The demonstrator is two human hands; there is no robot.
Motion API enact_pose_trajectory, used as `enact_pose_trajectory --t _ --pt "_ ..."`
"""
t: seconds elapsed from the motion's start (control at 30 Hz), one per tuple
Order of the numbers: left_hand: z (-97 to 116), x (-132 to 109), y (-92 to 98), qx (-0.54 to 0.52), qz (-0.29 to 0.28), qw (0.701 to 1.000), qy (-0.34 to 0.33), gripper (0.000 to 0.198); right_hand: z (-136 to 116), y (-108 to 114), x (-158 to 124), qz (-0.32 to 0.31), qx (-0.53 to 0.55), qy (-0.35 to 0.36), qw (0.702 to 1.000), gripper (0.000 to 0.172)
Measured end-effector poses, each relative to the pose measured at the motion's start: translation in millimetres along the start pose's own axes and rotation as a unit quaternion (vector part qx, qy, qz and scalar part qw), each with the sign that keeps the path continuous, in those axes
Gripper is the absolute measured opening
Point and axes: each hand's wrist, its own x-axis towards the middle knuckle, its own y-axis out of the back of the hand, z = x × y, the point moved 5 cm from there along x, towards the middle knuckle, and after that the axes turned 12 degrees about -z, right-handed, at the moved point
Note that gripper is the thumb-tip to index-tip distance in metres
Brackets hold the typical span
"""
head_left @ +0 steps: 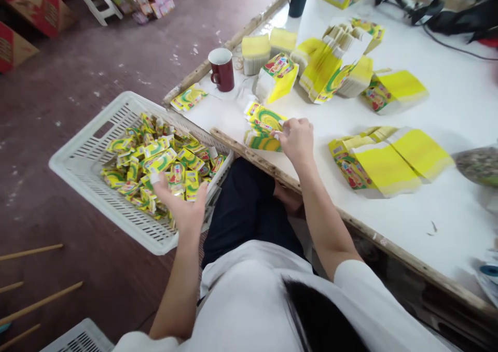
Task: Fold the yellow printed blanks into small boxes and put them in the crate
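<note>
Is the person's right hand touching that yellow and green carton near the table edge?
Touching. The head view shows the right hand's thumb and fingers pinching the near end of the yellow and green carton.

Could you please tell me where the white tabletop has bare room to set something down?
The white tabletop is bare, but for small dark scraps, between the nearer yellow cardboard bundles and the worn wooden edging. Another gap lies between those bundles and the right hand. Beyond that hand, yellow printed carton stacks crowd together.
</note>
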Motion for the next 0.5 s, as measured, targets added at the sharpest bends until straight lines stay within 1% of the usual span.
enact_pose_trajectory --t 0.07,0.13,0.23,0.3,0.37,0.4,0.43,0.47,0.5 --pt "4 -6 -13.1 -0.019 -0.033 0.999 0.002 0.099 2 -7 10 -0.015 -0.015 0.0 1.0 0.034" --pt "9 -12 -25.3 -0.039 -0.056 0.998 0.005 0.093 2 -10 17 -0.029 -0.02 -0.003 0.999 0.034" --pt "13 -18 -41.4 -0.083 -0.104 0.991 0.02 0.081 -4 -4 19 -0.057 -0.02 -0.017 0.998 0.028" --pt "13 -23 -53.1 -0.149 -0.155 0.976 0.033 0.076 -14 6 10 -0.056 0.003 -0.024 0.998 0.027" --pt "16 -27 -65.7 -0.254 -0.211 0.943 0.041 0.08 -28 14 -12 -0.044 0.053 -0.016 0.997 0.028" --pt "19 -29 -70.8 -0.318 -0.226 0.92 0.042 0.085 -36 15 -27 -0.045 0.086 0.0 0.995 0.03" --pt "23 -29 -74.4 -0.383 -0.226 0.895 0.045 0.088 -44 13 -44 -0.063 0.122 0.026 0.99 0.031" --pt "27 -29 -76.9 -0.441 -0.217 0.869 0.049 0.089 -54 6 -62 -0.111 0.161 0.058 0.979 0.03" --pt "31 -29 -78.3 -0.489 -0.197 0.848 0.059 0.085 -64 -5 -82 -0.182 0.203 0.09 0.958 0.029"
